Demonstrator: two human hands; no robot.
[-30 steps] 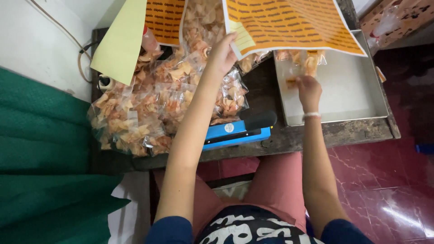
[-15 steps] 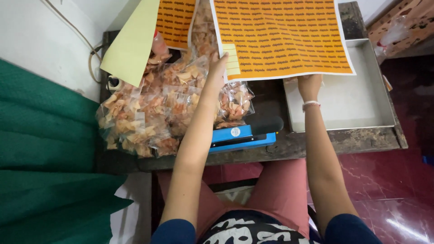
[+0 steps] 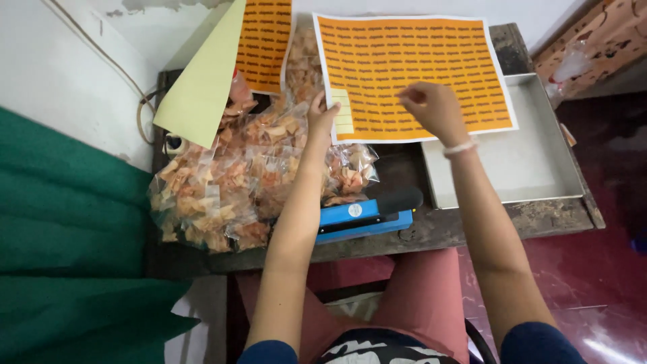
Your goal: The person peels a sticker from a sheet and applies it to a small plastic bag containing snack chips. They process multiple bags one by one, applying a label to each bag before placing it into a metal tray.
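A large orange sticker sheet [image 3: 431,61] with rows of small labels lies over the table's far side and the tray. My left hand [image 3: 322,114] grips its lower left corner, where a pale patch shows peeled labels. My right hand [image 3: 435,108] rests on the sheet's middle lower part, fingertips pinched at a label. A heap of clear snack packets [image 3: 236,182] with orange chips lies under and beside my left arm.
A blue heat sealer [image 3: 364,219] with a black handle sits at the table's front edge. A shallow metal tray [image 3: 532,168] stands at right. A second orange sheet [image 3: 264,40] and a pale yellow backing sheet [image 3: 202,87] lean at the back left. Green cloth [image 3: 60,236] covers the left.
My right hand has risen from the tray onto the orange sheet. My left hand still holds the sheet's corner. The view has tilted so the whole sheet shows.
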